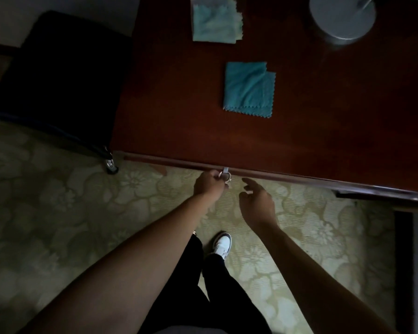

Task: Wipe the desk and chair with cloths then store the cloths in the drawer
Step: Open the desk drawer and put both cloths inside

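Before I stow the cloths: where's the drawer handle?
The ring handle hangs mid-way along the desk's front edge, pinched by the left hand.

I'm looking down into what seems a hotel room or furnished bedroom: a polished dark red wooden surface (299, 121) with a metal ring pull (226, 176) on its near edge, pale green floral carpet (58, 225) below, a dark upholstered chair (58, 80) on casters at left, and a round grey lamp base (340, 18) far right.
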Motion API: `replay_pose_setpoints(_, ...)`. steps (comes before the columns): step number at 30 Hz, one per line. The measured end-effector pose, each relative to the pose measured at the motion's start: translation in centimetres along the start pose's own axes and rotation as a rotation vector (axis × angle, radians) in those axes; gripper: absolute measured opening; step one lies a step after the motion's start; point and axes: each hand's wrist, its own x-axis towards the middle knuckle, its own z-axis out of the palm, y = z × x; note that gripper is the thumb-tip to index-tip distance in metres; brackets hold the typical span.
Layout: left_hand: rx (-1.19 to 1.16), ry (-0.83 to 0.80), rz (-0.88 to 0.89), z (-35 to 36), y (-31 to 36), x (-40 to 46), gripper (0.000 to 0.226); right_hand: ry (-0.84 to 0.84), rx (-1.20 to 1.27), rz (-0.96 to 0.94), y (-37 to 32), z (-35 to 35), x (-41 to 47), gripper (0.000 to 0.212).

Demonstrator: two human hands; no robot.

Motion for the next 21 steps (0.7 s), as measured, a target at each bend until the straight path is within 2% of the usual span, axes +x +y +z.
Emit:
replay_pose_setpoints(4,0.017,0.001,-0.018,-0.3,1.0,-2.2,0.016,0.177,-0.177,-0.221,1.4,-0.6,-0.8,0.044)
replay_pose_setpoints(7,-0.015,-0.054,-0.09,-0.3,-1.1,-4.1,0.02,0.252,-0.379,-0.342,2.4,-1.0,-1.5,0.048)
replay_pose_setpoints(8,-0.014,-0.07,-0.116,-0.3,-2.0,-5.1,0.022,0.21,-0.457,-0.334,2.5,-1.2,-1.9,0.05)
replay_pose_setpoints(10,0.087,-0.106,-0.133,-0.3,-4.1,-7.7,0.027,-0.024,-0.591,-0.261,2.6,-1.5,-2.8,0.052)
replay_pose_setpoints(12,0.368,-0.133,-0.142,-0.3,-6.0,-10.3,0.039,-0.268,-0.614,-0.194,2.9,-1.5,-3.8,0.052)
replay_pose_setpoints(14,0.656,-0.125,-0.114,-0.2,-7.2,-13.1,0.047,-0.431,-0.595,-0.151,3.3,-1.7,-4.9,0.053)
replay_pose_setpoints(16,0.791,-0.006,0.007,-0.6,-6.9,-15.7,0.04,-0.53,-0.617,-0.153,4.0,-1.8,-6.0,0.053)
replay_pose_setpoints(18,0.862,0.157,0.232,-1.3,-6.5,-17.4,0.027,-0.57,-0.643,-0.175,4.6,-2.1,-6.8,0.051)
replay_pose_setpoints(20,0.932,0.161,0.394,-2.1,-6.7,-17.6,0.035,-0.568,-0.629,-0.182,4.8,-2.5,-7.1,0.047)
replay_pose_setpoints(21,0.989,0.108,0.397,-2.4,-7.0,-17.4,0.043,-0.576,-0.617,-0.171,4.8,-2.7,-7.2,0.042)
